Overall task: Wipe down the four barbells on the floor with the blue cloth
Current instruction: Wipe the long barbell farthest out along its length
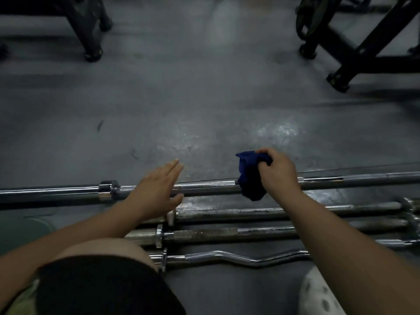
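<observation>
Hands: L [156, 192] spread above far barbell [209, 186], R [278, 171] tight round 1 blue cloth [248, 176]; 4 barbells [227, 233].

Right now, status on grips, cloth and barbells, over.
Right grip holds blue cloth on far barbell. Left grip, fingers straight, over same bar. Three nearer barbells lie alongside. Nothing blocking.

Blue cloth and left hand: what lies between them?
Head view: only a bare stretch of the long barbell, from left hand to blue cloth.
</observation>
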The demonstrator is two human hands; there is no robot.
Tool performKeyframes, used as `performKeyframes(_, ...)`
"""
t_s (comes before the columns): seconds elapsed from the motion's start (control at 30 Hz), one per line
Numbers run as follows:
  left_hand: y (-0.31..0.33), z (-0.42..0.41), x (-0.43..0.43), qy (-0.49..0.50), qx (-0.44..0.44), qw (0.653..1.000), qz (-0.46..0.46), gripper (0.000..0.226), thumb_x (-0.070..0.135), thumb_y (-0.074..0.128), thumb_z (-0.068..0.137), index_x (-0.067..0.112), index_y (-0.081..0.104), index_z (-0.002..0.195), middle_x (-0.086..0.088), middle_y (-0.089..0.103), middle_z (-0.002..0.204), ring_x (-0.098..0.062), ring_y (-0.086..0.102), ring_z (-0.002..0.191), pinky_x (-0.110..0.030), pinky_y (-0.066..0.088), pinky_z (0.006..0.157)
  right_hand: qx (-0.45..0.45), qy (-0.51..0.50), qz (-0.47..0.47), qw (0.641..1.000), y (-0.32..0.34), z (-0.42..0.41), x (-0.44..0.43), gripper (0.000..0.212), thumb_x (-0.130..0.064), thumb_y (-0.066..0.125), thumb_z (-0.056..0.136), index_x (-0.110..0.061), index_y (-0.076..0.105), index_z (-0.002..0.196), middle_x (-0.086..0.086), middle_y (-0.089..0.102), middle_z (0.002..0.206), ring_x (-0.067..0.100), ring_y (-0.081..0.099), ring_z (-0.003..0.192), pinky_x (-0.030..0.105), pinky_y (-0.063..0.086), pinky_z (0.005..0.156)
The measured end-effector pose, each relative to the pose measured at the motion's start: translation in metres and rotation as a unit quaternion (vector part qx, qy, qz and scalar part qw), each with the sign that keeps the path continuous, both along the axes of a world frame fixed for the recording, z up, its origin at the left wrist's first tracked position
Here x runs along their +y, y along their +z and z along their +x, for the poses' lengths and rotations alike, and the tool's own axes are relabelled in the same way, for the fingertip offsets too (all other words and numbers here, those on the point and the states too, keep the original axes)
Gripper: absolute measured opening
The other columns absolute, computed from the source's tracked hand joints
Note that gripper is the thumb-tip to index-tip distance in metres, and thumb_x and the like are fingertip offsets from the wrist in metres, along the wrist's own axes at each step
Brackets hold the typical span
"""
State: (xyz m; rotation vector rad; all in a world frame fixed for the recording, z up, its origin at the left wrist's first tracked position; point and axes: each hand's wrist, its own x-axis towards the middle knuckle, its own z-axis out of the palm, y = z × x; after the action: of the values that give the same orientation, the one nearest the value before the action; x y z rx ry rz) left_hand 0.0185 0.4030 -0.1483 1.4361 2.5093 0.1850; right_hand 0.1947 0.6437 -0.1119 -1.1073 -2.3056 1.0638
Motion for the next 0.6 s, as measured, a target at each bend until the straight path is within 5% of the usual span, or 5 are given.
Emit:
performKeyframes(0.1, 0.032, 0.013, -0.015, 0.038, 0.011, 0.999, 0.011, 0.086, 0.048, 0.06, 0.092, 0.022, 0.011, 0.159, 0.003, 0.004, 0.167, -0.021, 0.017, 0.15, -0.041, 0.025, 0.117, 0.036, 0.008, 0.004, 0.999, 0.03, 0.003, -0.002, 0.034, -0.004, 0.047, 0.085, -0.028, 0.065, 0.101, 0.002, 0.064, 0.108, 0.018, 0.058, 0.095, 0.023, 0.04, 0.075)
performKeyframes(0.33, 0.082, 0.03, -0.049, 0.072, 0.048, 0.996, -0.008, 0.088, 0.048, 0.061, 0.091, 0.021, 0.012, 0.159, 0.0, 0.008, 0.166, -0.02, 0.015, 0.151, -0.036, 0.02, 0.121, 0.079, 0.047, 0.0, 0.996, 0.063, 0.017, -0.006, 0.035, -0.002, 0.046, 0.085, -0.027, 0.065, 0.1, -0.001, 0.063, 0.106, 0.014, 0.056, 0.093, 0.021, 0.04, 0.067)
performKeyframes(0.6, 0.064, -0.007, -0.046, -0.005, 0.089, 0.995, -0.044, 0.086, 0.048, 0.061, 0.091, 0.02, 0.016, 0.158, -0.002, 0.012, 0.166, -0.023, 0.021, 0.149, -0.039, 0.021, 0.121, 0.05, 0.038, -0.005, 0.998, 0.021, -0.002, -0.007, 0.034, -0.003, 0.047, 0.085, -0.03, 0.064, 0.096, 0.001, 0.064, 0.104, 0.015, 0.056, 0.09, 0.019, 0.039, 0.065)
